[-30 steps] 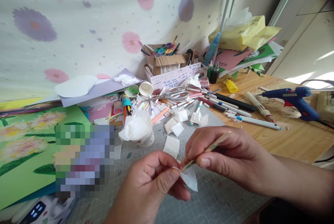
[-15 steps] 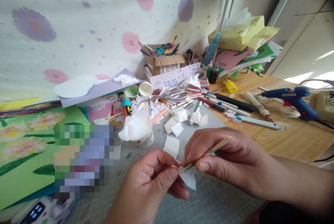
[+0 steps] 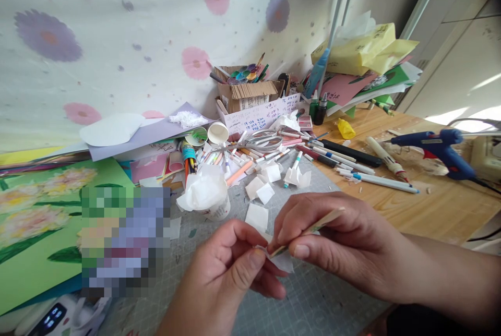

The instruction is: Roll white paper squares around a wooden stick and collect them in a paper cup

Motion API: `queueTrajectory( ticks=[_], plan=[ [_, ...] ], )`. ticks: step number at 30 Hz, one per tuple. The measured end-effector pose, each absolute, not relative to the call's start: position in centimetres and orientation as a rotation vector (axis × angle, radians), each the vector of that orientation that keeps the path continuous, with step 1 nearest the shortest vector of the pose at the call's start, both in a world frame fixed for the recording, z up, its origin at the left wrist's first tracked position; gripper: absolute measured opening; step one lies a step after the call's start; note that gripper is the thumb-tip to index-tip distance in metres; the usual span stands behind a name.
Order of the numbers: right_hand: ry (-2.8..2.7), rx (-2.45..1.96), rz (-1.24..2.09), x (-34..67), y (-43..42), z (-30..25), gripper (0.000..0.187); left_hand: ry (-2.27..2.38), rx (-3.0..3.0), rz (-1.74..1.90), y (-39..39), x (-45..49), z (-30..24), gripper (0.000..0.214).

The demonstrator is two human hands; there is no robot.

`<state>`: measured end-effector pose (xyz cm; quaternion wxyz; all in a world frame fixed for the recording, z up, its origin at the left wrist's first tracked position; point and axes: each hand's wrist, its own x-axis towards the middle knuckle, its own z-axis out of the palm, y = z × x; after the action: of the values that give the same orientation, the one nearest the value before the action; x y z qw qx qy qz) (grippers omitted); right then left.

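Between thumb and fingers, my left hand [image 3: 238,268] pinches a small piece of white paper [image 3: 284,261] above the grey cutting mat [image 3: 313,310]. My right hand [image 3: 332,247] holds a thin, flat wooden stick [image 3: 326,219], its lower end resting against the paper beside my left fingertips. Part of the paper is hidden behind my fingers. Just beyond the hands lies a loose white paper square [image 3: 257,216]. More cut squares [image 3: 260,190] are scattered behind it, next to a paper cup [image 3: 217,210] topped with white tissue.
Scissors [image 3: 264,141] lie on a heap of markers at the back, before a cardboard box [image 3: 250,93]. A blue glue gun [image 3: 434,148] rests on the wooden table at right. Green card with painted flowers [image 3: 58,179] covers the left.
The stick's lower end has shifted slightly left, towards my left fingertips, and the held paper has tilted up a little. Both hands keep their grip.
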<state>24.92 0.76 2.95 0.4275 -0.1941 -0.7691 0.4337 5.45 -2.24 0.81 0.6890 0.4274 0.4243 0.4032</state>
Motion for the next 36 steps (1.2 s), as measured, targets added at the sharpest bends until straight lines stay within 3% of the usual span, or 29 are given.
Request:
queueTrajectory(
  ticks=[7, 14, 31, 36],
  plan=[
    [-1.964, -0.483, 1.043, 24.8, 0.8, 3.0, 0.006, 0.921, 0.937, 0.933, -2.5, 5.3, 1.1, 0.022],
    [-2.048, -0.385, 0.954, 24.5, 0.8, 3.0, 0.006, 0.989, 0.914, 0.927, -2.5, 5.5, 1.1, 0.003],
    [-2.022, -0.483, 0.841, 24.6, 1.4, 2.3, 0.009, 1.178, 1.067, 0.995, -2.4, 6.1, 1.3, 0.027],
    [-1.683, -0.665, 1.066, 24.4, 2.8, 1.3, 0.009, 1.214, 1.007, 1.089, -2.2, 6.1, 1.4, 0.029]
  ],
)
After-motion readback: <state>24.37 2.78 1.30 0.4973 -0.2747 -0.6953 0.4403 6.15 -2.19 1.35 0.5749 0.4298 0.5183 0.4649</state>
